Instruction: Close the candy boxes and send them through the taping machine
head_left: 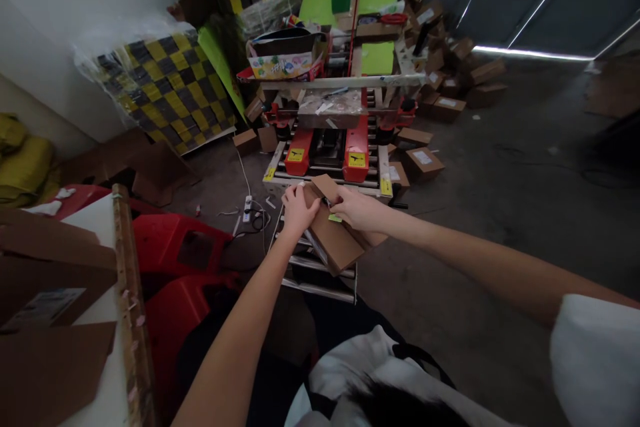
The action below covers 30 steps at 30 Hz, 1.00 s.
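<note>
A brown cardboard box sits at an angle on the near rollers, its top flaps partly raised. My left hand grips the box's far left edge, thumb over the top. At the raised end flap, my right hand has its fingers closed on the cardboard. A small bright green piece shows just under the right fingers; its kind is unclear. Between the hands, a small dark spot at the box opening is too small to make out.
Ahead stands a red-sided taping machine with a taped box in it. A roller conveyor lies under my box. Cartons pile up on the right floor. At left are a table edge and a power strip.
</note>
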{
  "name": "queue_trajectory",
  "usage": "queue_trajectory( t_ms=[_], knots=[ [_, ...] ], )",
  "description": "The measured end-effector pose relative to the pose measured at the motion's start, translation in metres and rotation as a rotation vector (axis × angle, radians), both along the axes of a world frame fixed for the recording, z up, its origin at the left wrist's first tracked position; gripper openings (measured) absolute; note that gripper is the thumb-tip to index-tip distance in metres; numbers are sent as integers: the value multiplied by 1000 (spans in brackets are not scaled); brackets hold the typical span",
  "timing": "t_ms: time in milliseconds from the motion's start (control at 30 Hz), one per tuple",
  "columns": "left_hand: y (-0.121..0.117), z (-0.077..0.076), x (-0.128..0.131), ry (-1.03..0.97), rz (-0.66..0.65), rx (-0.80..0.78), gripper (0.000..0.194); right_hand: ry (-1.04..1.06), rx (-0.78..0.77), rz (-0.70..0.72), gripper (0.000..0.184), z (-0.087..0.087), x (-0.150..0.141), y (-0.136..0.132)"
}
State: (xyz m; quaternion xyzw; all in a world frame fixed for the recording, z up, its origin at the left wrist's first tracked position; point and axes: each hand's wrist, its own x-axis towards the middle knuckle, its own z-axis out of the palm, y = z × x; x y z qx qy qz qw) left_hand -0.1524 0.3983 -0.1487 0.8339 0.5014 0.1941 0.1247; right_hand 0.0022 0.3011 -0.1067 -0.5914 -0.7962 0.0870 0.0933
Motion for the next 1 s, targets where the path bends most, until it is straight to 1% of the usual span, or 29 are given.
queue_trajectory(
  t_ms=[33, 67, 133, 167, 200, 267, 333, 400, 433, 500, 533, 600, 667, 700, 767, 867, 933, 1000],
  knots=[
    [0, 0, 0, -2, 1, -10, 61, 14, 11, -55, 23, 1, -2, -1],
    [0, 0, 0, -3, -1, -16, 61, 29, 34, -137, 32, 1, -5, -1],
    [0, 0, 0, -7, -9, -15, 61, 56, 82, -338, 62, 0, -11, -2],
    [-1, 0, 0, -9, -9, -14, 60, 66, 90, -426, 74, -1, -13, -1],
    [-1, 0, 0, -13, -6, -14, 59, 77, 81, -488, 79, -4, -15, 0],
    [-2, -1, 1, -26, 5, -11, 56, 126, -1, -533, 75, -10, -16, 6],
    [-2, -2, 2, -39, 9, -1, 54, 209, -124, -531, 70, -18, -14, 13],
    [-3, -4, 2, -47, 3, 13, 54, 278, -217, -534, 73, -26, -12, 19],
    [-3, -4, 2, -48, 2, 15, 55, 297, -237, -540, 77, -30, -11, 20],
    [-3, -6, 1, -57, 7, 10, 56, 286, -208, -535, 82, -37, -11, 18],
    [-3, -6, 0, -65, 11, 5, 57, 260, -173, -520, 80, -40, -12, 16],
    [-2, -8, -1, -93, 16, 6, 55, 175, -85, -463, 68, -45, -14, 8],
    [-1, -9, -1, -138, 36, 6, 49, 88, -22, -395, 58, -49, -13, 1],
    [-1, -9, 0, -169, 59, -2, 44, 63, -16, -368, 55, -49, -12, 0],
    [0, -11, 2, -240, 118, -38, 35, 56, -69, -313, 55, -48, -8, 0],
    [1, -13, 8, -348, 215, -53, 29, 83, -179, -241, 58, -44, -5, 3],
    [2, -14, 14, -391, 270, -29, 26, 80, -158, -248, 68, -42, -7, 1],
    [5, -13, 19, -392, 276, -23, 24, 84, -118, -260, 86, -43, -12, -6]
  ],
)
